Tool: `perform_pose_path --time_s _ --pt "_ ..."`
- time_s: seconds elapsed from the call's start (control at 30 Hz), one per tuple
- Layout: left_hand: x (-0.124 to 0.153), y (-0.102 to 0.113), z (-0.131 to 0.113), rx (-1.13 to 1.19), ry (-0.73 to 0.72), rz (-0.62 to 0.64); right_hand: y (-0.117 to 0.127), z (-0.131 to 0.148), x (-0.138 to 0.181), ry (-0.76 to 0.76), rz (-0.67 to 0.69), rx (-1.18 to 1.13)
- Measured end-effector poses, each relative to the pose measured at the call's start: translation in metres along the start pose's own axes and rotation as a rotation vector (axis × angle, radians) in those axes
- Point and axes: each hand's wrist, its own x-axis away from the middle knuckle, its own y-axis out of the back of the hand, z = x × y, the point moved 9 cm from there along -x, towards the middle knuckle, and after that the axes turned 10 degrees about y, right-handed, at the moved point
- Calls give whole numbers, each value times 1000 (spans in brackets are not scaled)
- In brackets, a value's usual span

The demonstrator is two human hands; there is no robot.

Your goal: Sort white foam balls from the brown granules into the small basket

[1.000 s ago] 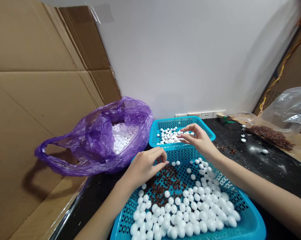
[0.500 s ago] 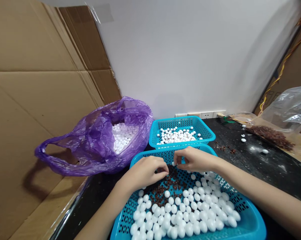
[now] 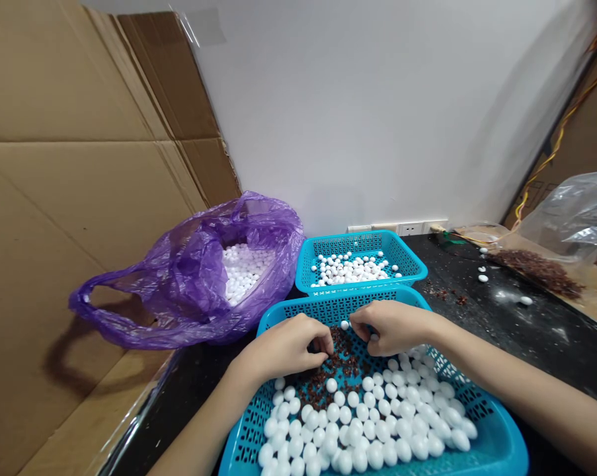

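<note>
White wall [image 3: 377,119] rises behind a black tabletop [image 3: 491,317], where a perforated blue basket [image 3: 514,439] stands. Inside, left hand [image 3: 298,345] and right hand [image 3: 391,327] both curl, whether pinching anything I cannot tell; the left hangs by brown flakes [image 3: 320,389], while the right is nearer a round white ball [image 3: 344,324], which has no long axis and lies just to its left.

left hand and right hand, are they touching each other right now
Apart. The head view shows a plain gap between the left hand and the right hand, with brown bits in the near blue basket visible there.
</note>
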Motion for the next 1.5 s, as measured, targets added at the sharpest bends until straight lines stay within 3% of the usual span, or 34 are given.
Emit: perform_pose_path --time_s 0.37,0.6,0.8,1.5 --pt "-2 12 -13 -30 -54 -101 18 19 -3 222 -183 -316" --pt "3 36 -14 -1 -56 -362 30 13 -1 276 -358 -479" --pt "7 46 -12 21 -59 -494 31 13 0 293 -410 -696" --pt "10 46 -20 89 -145 -479 47 20 4 361 -544 -650"
